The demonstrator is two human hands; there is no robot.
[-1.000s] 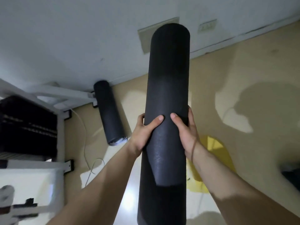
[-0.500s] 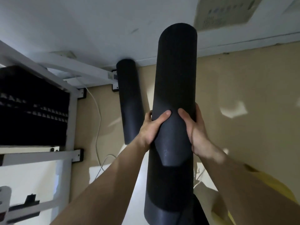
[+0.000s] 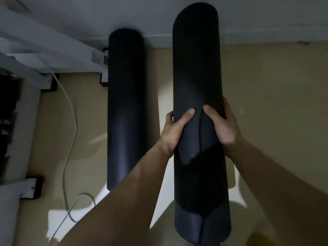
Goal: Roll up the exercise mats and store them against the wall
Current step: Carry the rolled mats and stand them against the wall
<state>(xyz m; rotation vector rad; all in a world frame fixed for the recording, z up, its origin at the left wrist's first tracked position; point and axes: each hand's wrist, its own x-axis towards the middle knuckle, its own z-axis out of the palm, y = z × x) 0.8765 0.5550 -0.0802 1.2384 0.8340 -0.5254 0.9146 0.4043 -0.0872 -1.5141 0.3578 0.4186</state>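
Note:
A rolled black mat (image 3: 197,68) stands upright in front of me, its top end near the white wall (image 3: 88,13). My left hand (image 3: 174,129) grips its left side and my right hand (image 3: 224,125) grips its right side, thumbs pressing on the loose outer flap at mid-height. A second rolled black mat (image 3: 126,103) stands to the left, leaning against the wall beside the white frame. The held mat's lower end is near the floor; whether it touches is hidden.
A white metal frame (image 3: 53,55) with black feet fills the left side. A white cable (image 3: 71,121) runs across the beige floor (image 3: 275,103) beside it. Something yellow (image 3: 257,238) shows at the bottom right edge.
The held mat has moved closer to the wall and now stands just right of the stored mat. Both hands keep their grip at mid-height. The view has tilted further down.

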